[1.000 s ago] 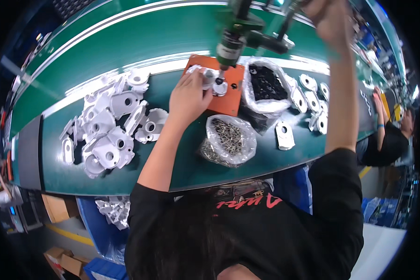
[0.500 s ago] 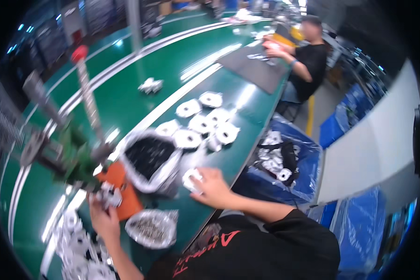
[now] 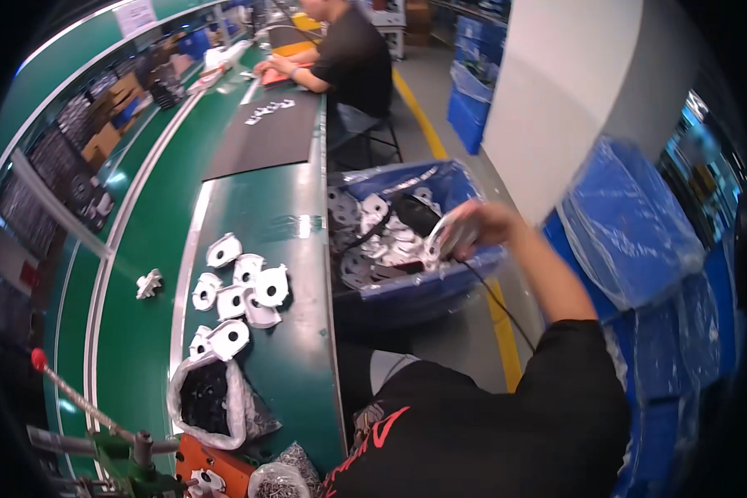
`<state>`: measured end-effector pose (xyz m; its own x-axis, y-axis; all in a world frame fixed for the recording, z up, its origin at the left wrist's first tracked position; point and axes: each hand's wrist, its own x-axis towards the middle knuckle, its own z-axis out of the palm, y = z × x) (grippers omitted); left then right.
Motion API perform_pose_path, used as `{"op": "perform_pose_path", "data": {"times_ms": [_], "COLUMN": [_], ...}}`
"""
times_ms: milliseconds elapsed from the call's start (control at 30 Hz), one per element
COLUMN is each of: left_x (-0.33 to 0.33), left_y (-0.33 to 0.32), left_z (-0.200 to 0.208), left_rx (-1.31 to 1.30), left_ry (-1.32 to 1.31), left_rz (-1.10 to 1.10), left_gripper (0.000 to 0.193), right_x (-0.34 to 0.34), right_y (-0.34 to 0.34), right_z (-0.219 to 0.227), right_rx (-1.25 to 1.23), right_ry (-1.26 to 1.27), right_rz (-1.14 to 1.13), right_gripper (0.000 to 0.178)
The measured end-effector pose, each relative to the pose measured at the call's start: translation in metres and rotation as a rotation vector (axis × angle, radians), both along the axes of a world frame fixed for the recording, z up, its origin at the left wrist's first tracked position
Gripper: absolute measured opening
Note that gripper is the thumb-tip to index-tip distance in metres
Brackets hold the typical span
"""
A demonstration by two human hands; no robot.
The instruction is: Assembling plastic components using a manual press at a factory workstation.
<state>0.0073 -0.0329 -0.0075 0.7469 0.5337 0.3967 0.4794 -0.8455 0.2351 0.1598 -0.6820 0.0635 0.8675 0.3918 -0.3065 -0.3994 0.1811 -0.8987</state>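
Note:
My right hand [image 3: 473, 226] is stretched out over a blue bin [image 3: 465, 178], its fingers closed on a white plastic part [image 3: 441, 236]. Several more white plastic parts [image 3: 398, 242] lie heaped in the bin below, with black pieces among them. My left hand does not show. At the lower edge, a white part [image 3: 209, 479] sits on the orange block [image 3: 189, 456] of a green hand press [image 3: 116, 452]. Several white parts with round holes [image 3: 271, 286] are grouped on the green bench [image 3: 303, 365].
An open bag of black pieces [image 3: 203, 398] and a bag of small metal pieces [image 3: 278, 481] stand beside the press. Farther up the bench are a dark mat [image 3: 266, 145] and a seated co-worker [image 3: 353, 62]. Blue plastic-covered bins [image 3: 631, 224] stand at the right.
My right hand has gone from the bench to above the blue bin, holding a white part. The view has swung right, and my left hand has dropped out of it.

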Motion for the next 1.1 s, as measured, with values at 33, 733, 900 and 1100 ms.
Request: {"op": "perform_pose_path", "data": {"times_ms": [33,733,900,1100], "left_x": [0.0,0.022,0.023,-0.004], "left_y": [-0.004,0.068,0.071,0.087], "left_z": [0.004,0.007,0.033,0.001], "left_rx": [0.007,-0.804,-0.72,-0.376], "left_ry": [0.007,-0.057,-0.032,0.17], "left_rz": [-0.029,-0.244,-0.32,-0.219], "left_gripper": [0.04,0.046,0.04,0.055], "right_x": [-0.026,0.01,0.085,0.122], "right_y": [-0.052,-0.108,0.11,0.274], "right_z": [-0.002,0.013,0.0,-0.063], "right_rx": [0.007,-0.326,-0.413,-0.841], "right_ry": [0.075,-0.323,-0.53,-1.178], "right_rz": [-0.252,-0.615,0.068,0.12], "right_gripper": [0.046,0.041,0.028,0.049]}}
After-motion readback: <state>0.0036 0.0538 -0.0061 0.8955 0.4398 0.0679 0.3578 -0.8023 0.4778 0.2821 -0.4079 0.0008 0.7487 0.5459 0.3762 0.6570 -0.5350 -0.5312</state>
